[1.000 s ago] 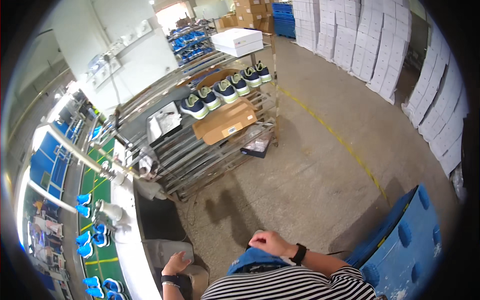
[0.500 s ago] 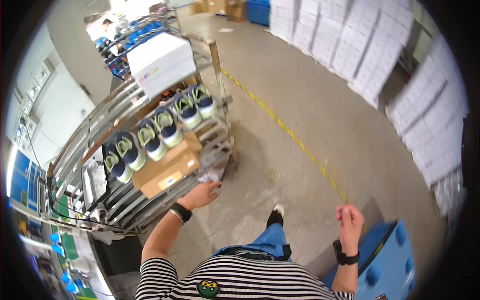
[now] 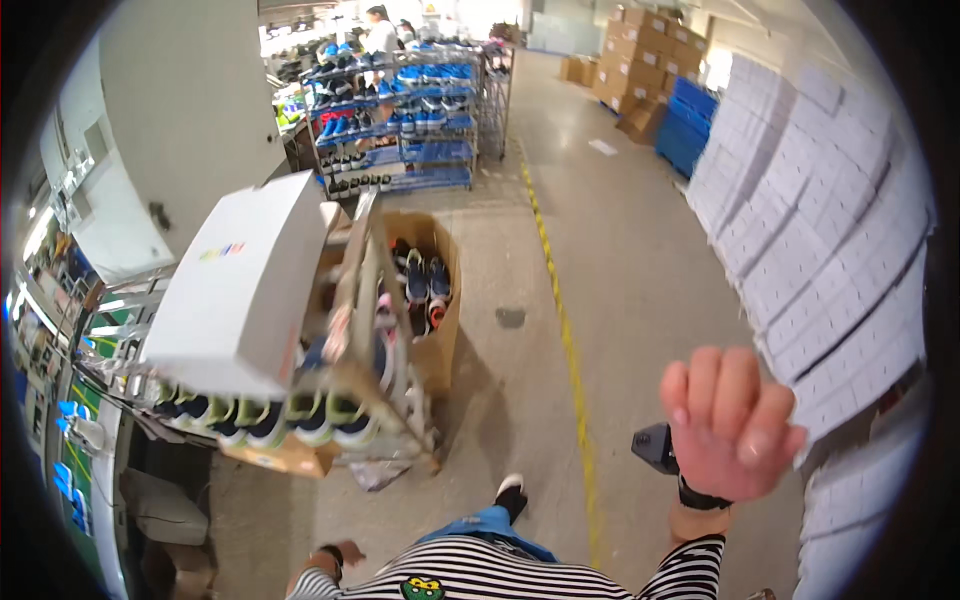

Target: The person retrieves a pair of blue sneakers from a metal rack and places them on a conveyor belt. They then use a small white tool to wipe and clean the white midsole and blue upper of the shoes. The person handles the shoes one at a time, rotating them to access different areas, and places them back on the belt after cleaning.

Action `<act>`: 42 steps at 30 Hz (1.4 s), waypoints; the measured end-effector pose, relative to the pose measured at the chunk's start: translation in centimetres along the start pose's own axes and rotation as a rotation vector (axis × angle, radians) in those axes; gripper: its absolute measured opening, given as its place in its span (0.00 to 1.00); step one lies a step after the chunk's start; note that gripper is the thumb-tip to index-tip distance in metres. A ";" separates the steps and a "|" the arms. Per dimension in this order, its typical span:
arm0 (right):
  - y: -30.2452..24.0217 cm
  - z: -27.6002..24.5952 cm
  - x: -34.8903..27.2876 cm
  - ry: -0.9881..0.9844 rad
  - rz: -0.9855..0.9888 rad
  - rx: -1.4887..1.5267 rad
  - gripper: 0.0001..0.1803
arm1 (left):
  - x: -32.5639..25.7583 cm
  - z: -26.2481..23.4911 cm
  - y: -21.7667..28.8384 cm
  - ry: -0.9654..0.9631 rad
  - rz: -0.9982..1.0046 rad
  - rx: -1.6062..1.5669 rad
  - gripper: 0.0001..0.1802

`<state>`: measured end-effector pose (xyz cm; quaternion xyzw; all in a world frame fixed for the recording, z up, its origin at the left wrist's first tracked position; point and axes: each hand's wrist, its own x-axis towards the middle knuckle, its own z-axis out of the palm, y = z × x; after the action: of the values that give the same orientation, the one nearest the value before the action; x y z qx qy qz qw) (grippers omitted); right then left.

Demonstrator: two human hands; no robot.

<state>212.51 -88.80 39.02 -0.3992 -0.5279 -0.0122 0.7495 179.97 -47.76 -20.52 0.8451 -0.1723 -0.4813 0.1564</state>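
Note:
My right hand [image 3: 730, 425] is raised in front of me at the lower right, fingers curled in with nothing in them and a black watch on the wrist. My left hand [image 3: 342, 553] hangs low by my hip, empty, with the fingers loosely apart. It is nearest the metal shoe rack [image 3: 395, 400] on my left. On that rack a row of green-and-dark sneakers [image 3: 270, 415] lines a shelf, and a white shoebox [image 3: 240, 280] lies on top. My foot in a white-toed shoe [image 3: 510, 488] is on the concrete floor.
An open cardboard box of shoes [image 3: 432, 290] stands behind the rack. A yellow floor line [image 3: 560, 320] runs down the aisle. Tall stacks of white boxes [image 3: 820, 230] line the right. Far off are racks of blue shoes [image 3: 400, 120], blue crates [image 3: 685, 130], cartons [image 3: 630, 60] and a person [image 3: 380, 30].
The view has swung to look down the aisle. My left hand dropped from the rack to my hip. My right hand rose higher in front of me.

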 end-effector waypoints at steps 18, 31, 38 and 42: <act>17.1 -58.1 27.1 -0.195 -0.189 -0.125 0.07 | 40.3 -53.5 10.3 0.257 -0.452 -0.732 0.21; 52.0 -92.1 51.9 0.015 -0.146 -0.124 0.16 | 62.2 -94.8 -0.3 0.224 -0.609 -0.890 0.25; 66.0 -115.2 59.6 0.260 0.304 -0.711 0.12 | 60.7 -138.4 -16.9 0.864 -0.457 -0.670 0.20; 74.0 -125.0 67.5 0.285 0.448 -0.977 0.13 | 66.4 -156.9 -27.3 1.024 -0.436 -0.607 0.20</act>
<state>372.63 -87.65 34.25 -0.7973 -0.2563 -0.1500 0.5254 351.63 -37.32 -6.12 0.9019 0.2445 -0.0644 0.3502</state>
